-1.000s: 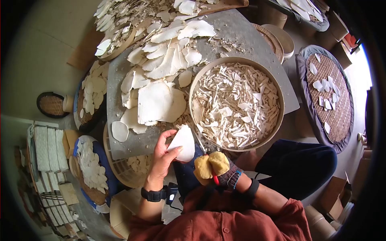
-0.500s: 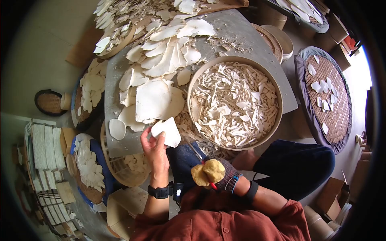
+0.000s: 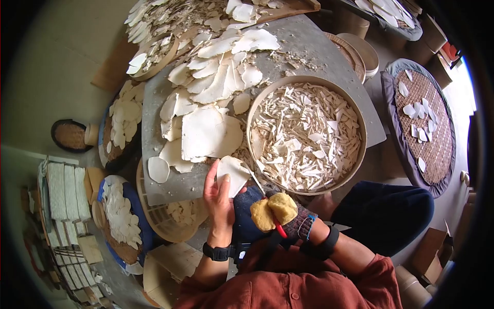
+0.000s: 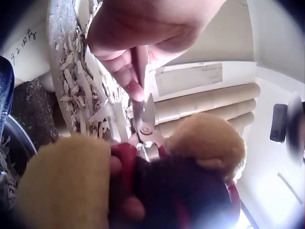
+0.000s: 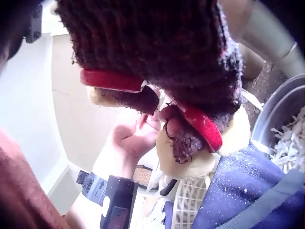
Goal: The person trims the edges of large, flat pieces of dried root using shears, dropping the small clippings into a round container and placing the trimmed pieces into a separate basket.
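grey tabletop [image 3: 321,56] spread beyond the fingers; the left hand [image 3: 220,198] pinched a white piece [image 3: 235,172] under its thumb, the gloved right hand [image 3: 297,225] gripped red-handled shears [image 4: 147,130] close by. careful cutting wanted fingertips clear of the blades [image 4: 150,109].

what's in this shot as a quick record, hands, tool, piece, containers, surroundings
left hand: bare hand, pinching a flat white piece
right hand: hand in dark knitted glove, gripping red-handled shears
padding: yellow pads at the shears' handles
blades: near the piece; contact unclear
round container: pale rim, filled with narrow white fragments
beside it: larger pale sheets, overlapping on the grey table
far right: woven tray with scattered white pieces
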Motion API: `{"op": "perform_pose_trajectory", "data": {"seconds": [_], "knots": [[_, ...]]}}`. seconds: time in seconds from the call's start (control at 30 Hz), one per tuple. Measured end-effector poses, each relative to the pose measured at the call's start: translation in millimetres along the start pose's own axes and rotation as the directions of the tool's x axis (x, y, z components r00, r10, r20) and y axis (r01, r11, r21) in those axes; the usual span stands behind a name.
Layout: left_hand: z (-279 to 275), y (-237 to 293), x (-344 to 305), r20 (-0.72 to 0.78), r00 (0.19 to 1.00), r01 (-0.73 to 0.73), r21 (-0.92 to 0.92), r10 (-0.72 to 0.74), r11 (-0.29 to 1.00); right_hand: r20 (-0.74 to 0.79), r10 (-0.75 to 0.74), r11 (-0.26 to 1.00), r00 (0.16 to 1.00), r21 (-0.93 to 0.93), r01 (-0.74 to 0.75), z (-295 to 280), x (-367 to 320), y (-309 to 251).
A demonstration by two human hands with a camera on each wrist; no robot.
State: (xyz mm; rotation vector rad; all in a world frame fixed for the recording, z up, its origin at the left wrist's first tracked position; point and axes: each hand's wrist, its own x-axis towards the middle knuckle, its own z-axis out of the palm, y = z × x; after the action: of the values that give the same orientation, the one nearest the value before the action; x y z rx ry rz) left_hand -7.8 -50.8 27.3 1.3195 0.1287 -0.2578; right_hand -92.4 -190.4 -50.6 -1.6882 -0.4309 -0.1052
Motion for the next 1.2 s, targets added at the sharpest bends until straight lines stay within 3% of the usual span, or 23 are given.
{"op": "perform_pose_trajectory", "data": {"seconds": [0.03,0.13,0.17,0.37,0.4,0.47,0.57,0.63,0.7,0.77,0.9,1.0,1.1,1.2], "knots": [[-0.2,-2.3,2.1,0.017,0.999,-0.035,0.058,0.034,0.998,-0.019,0.009,0.996,1.000,-0.087,-0.011,-10.2,-0.6,-14.5],[-5.6,-2.5,9.8,0.087,0.995,0.038,0.063,-0.044,0.997,0.015,-0.053,0.978,0.998,-0.201,0.055,-15.0,-4.6,-22.0],[-6.9,-3.7,12.7,0.095,0.994,0.037,0.080,-0.044,0.996,0.019,-0.025,0.993,0.999,-0.113,0.027,-10.6,-6.3,-18.7],[-11.6,3.7,18.2,0.224,0.973,0.032,0.120,-0.059,0.992,0.033,0.053,0.997,0.998,-0.051,-0.051,-3.1,-17.1,-11.9],[-6.6,6.1,13.5,0.239,0.962,0.102,0.145,-0.135,0.984,0.022,0.023,0.998,0.999,-0.052,-0.022,-7.2,-15.2,-13.6],[-1.3,7.7,10.7,0.209,0.969,0.101,0.143,-0.130,0.985,-0.002,-0.036,0.998,0.999,-0.047,0.036,-14.4,-10.3,-19.6],[-4.9,5.3,12.1,0.226,0.958,0.141,0.162,-0.176,0.977,0.043,0.155,0.987,0.987,-0.048,-0.153,-4.3,-21.1,-15.0],[-4.9,2.0,10.7,0.221,0.958,0.151,0.150,-0.182,0.977,0.054,0.361,0.884,0.931,0.299,-0.360,4.1,-29.6,-8.1],[-4.7,0.7,8.2,0.213,0.959,0.155,0.153,-0.185,0.976,0.034,0.357,0.880,0.933,0.322,-0.349,7.0,-33.0,-7.5],[-6.8,-0.2,9.0,0.230,0.954,0.161,0.143,-0.191,0.977,-0.017,0.127,0.992,0.992,0.010,-0.126,1.5,-27.7,-11.4],[-4.9,9.8,9.8,0.212,0.963,0.137,0.155,-0.168,0.978,0.022,0.012,0.975,1.000,-0.223,-0.007,-3.8,-21.1,-19.6],[-3.5,17.9,9.2,0.267,0.954,0.070,0.242,-0.136,0.968,-0.008,0.029,0.997,1.000,-0.068,-0.030,-6.1,-21.6,-18.2],[0.8,22.9,6.1,0.263,0.956,0.046,0.293,-0.127,0.955,-0.002,0.003,0.997,1.000,-0.076,-0.003,-1.9,-24.1,-10.1],[1.9,51.9,11.6,0.390,0.865,0.140,0.416,-0.315,0.899,0.131,0.111,0.968,0.985,-0.238,-0.077,-23.8,-32.1,-33.4]]}}
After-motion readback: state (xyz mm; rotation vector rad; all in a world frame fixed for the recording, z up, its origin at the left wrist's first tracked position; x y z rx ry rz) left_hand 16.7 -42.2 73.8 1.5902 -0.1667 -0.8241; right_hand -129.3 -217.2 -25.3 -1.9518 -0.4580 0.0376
